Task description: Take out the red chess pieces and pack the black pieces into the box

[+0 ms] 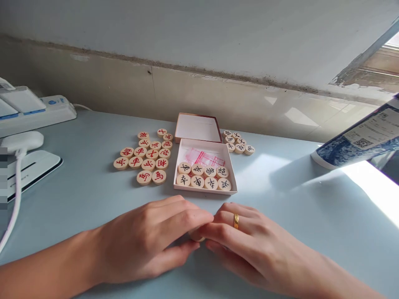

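My left hand (149, 236) and my right hand (243, 241), which wears a gold ring, meet at the fingertips near the front of the table. Between their closed fingers is a pale wooden Chinese chess piece (197, 236), mostly covered, its face hidden. Just beyond stands an open shallow box (205, 190). Black-marked Chinese chess pieces (197, 181) lie in two rows along its near side, with a red-and-clear plastic wrapper (205, 158) behind them. Red-marked pieces (152, 153) lie loosely grouped left of the box. More black-marked pieces (240, 148) sit to its right.
The box lid (198, 128) lies inner side up behind the box, near the wall (199, 83). At left are a power strip (56, 110), a white charger with a cable (21, 141) and a white flat device (40, 164). A blue patterned cup (358, 137) stands at right.
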`<state>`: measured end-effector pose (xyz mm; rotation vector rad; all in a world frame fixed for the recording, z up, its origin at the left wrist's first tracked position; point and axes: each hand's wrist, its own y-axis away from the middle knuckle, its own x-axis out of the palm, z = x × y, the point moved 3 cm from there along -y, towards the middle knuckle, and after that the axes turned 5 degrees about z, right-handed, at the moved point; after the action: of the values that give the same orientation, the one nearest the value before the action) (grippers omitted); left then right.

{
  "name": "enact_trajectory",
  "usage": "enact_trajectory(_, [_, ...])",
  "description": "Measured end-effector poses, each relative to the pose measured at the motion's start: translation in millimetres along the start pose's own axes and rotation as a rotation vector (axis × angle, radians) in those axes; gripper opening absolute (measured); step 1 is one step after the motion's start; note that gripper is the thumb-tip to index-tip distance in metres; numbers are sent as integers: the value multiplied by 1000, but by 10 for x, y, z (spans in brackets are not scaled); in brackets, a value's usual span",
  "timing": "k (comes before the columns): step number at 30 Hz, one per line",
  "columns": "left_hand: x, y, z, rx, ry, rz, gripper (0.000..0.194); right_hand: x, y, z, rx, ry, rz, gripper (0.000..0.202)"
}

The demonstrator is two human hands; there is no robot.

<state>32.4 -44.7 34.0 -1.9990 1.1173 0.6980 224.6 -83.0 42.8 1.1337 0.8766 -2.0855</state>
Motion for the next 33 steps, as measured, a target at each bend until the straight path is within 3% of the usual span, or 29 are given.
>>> enact_trajectory(6, [-23, -4, -24, 33, 30, -1, 37, 10, -15, 3, 24, 5, -31, 19])
enact_trajectory(14, [-23, 15, 30, -50, -42, -78, 36, -38, 26, -8, 31, -45, -99, 13])
enact_trajectory(20, [-31, -2, 46, -96, 63, -28, 31, -26, 15, -18, 58, -94, -69, 19])
enact_trajectory(26, [-49, 15, 23, -57, 51, -35, 34, -28, 29, -17, 69, -148, -56, 12])
enact_trajectory(30, [-56, 5, 22, -74, 45, -31, 25, -18, 26, -44, 61, -154, -77, 14])
enact_trajectory(33, [-61, -18, 14, -5, 74, -24, 24, -5, 27, -54, 59, -175, -81, 15])
